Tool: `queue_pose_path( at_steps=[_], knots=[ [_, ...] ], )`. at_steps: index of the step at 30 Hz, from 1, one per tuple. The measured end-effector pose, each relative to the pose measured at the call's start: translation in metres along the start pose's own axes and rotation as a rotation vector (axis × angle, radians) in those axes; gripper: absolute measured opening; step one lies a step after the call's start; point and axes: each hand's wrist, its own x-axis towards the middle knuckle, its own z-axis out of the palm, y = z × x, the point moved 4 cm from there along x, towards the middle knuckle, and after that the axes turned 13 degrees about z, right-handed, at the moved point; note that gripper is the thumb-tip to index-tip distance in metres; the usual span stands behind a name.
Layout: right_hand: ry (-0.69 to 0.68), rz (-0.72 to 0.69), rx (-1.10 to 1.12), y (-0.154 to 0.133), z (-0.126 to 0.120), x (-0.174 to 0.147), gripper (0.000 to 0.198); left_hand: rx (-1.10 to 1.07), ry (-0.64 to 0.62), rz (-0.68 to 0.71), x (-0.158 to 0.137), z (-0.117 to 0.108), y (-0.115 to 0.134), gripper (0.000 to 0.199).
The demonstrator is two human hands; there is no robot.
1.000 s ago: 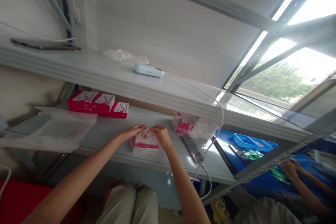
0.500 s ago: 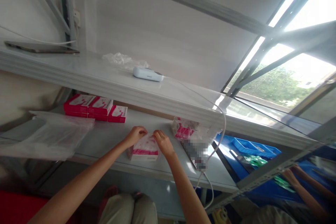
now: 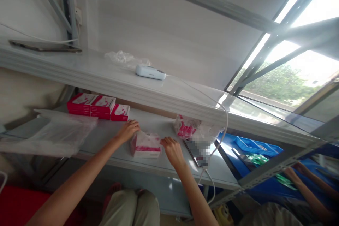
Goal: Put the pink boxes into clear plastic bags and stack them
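A pink-and-white box lies on the lower shelf right in front of me, inside a clear plastic bag. My left hand is at the bag's upper left, fingers pinched on a corner of the film. On the opposite side my right hand has its fingers closed on the bag's right edge, beside the box. The film spreads between both hands across the box top.
Stacked pink boxes and flat clear bags lie to the left. To the right are a bagged pink box, a phone and a white cable. The upper shelf overhangs, holding a white device. Another person's hands work far right.
My hands have moved apart: the left up and to the left, the right outward and slightly down. The film over the box lies lower and more spread out.
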Motion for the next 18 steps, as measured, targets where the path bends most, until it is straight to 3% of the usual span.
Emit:
queue_pose_path(
  at_steps=[3, 7, 10, 12, 13, 14, 16, 18],
  knots=[
    [-0.091, 0.115, 0.081, -0.015, 0.004, -0.026, 0.021, 0.148, -0.069, 0.059, -0.014, 0.004, -0.008, 0.017],
    [-0.23, 0.359, 0.227, -0.023, 0.018, -0.045, 0.022, 0.183, -0.12, 0.067, -0.021, 0.011, -0.01, 0.019],
    [-0.424, 0.324, 0.495, -0.02, 0.024, -0.045, 0.027, 0.132, -0.112, 0.035, -0.024, 0.005, -0.007, 0.023],
    [-0.545, 0.255, 0.699, -0.012, 0.027, -0.036, 0.033, 0.094, 0.019, -0.076, -0.03, -0.005, -0.003, 0.026],
    [-0.528, 0.275, 0.78, -0.003, 0.028, -0.027, 0.037, 0.085, 0.132, -0.165, -0.037, -0.011, 0.001, 0.027],
    [-0.455, 0.331, 0.854, 0.007, 0.029, -0.016, 0.041, 0.083, 0.27, -0.273, -0.047, -0.015, 0.006, 0.027],
    [-0.181, 0.5, 0.978, 0.028, 0.033, 0.01, 0.043, 0.069, 0.571, -0.525, -0.073, -0.016, 0.026, 0.025],
    [-0.078, 0.54, 1.097, 0.031, 0.043, 0.036, 0.041, -0.02, 0.794, -0.775, -0.101, 0.001, 0.055, 0.02]
  ],
)
